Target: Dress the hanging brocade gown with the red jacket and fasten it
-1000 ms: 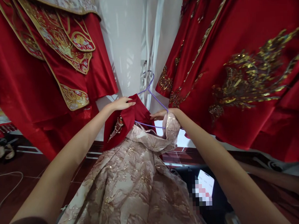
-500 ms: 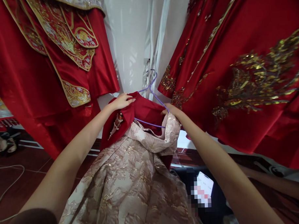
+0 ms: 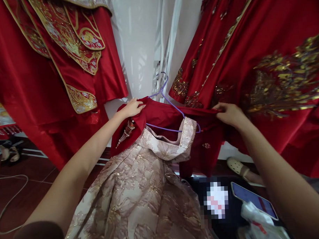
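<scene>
A pale pink-gold brocade dress hangs on a purple hanger, one strap over the hanger's right arm. Behind and around it is a dark red garment with a beaded tassel ornament on its left front. My left hand is closed on the red garment's left shoulder, beside the hanger. Farther right, my right hand pinches the garment's upper edge and holds that side stretched out. The hanger's right end shows bare beyond the strap.
Red embroidered gowns hang at left and right, with a white curtain between. Lower right are a tablet-like device, a plastic bag and a foot in a cream clog. A pale cable lies on the floor.
My right hand has moved right, away from the dress strap, drawing the red garment's right side out with it. My left hand stays at the left shoulder.
</scene>
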`<state>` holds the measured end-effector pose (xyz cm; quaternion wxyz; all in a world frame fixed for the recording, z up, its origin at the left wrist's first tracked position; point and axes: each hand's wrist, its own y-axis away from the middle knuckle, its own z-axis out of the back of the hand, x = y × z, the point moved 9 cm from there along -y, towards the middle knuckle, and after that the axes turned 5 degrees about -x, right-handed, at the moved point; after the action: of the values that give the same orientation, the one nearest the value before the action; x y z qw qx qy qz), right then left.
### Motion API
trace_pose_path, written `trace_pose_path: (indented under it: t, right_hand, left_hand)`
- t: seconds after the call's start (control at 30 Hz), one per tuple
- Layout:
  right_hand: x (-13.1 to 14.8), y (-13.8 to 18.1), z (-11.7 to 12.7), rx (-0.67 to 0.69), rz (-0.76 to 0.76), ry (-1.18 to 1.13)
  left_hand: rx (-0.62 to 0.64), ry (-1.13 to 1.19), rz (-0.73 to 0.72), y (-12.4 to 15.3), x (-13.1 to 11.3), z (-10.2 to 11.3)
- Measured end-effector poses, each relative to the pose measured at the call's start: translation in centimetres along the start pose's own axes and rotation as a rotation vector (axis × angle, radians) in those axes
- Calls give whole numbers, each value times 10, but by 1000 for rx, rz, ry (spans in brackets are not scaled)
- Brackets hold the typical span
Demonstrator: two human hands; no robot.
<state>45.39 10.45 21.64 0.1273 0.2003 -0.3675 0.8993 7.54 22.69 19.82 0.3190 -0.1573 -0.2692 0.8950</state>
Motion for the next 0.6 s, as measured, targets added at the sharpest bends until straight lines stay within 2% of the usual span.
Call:
trace_pose_path:
  t: [0.07, 0.13, 0.2, 0.27, 0.33, 0.37, 0.43, 0.47, 0.53, 0.6]
  right_hand:
    - [-1, 14, 6, 106, -12, -30]
    - [1, 32, 3, 243, -75, -179]
    - [11, 52, -8, 372, -173, -421]
    - [32, 71, -25, 442, -240, -589]
    - [64, 85, -44, 422, -236, -654]
    - [81, 90, -50, 340, -221, -675]
    - [113, 102, -55, 78, -174, -698]
    - [131, 112, -61, 18, -135, -720]
    - [165, 133, -79, 61, -29, -766]
    - [177, 150, -87, 90, 17, -802]
  left_hand:
    - [1, -7, 18, 1, 2, -1]
    - [-8, -9, 37, 2, 1, -2]
    - [-7, -16, 50, 3, -2, -3]
    - [13, -28, 52, 5, -9, -5]
    - [37, -38, 57, 7, -16, -5]
    - [48, -44, 65, 8, -18, -4]
    - [60, -64, 89, 9, -20, -1]
    - [58, -78, 101, 9, -20, 1]
    - [51, -101, 112, 7, -17, 7]
    - [63, -92, 96, 6, -15, 12]
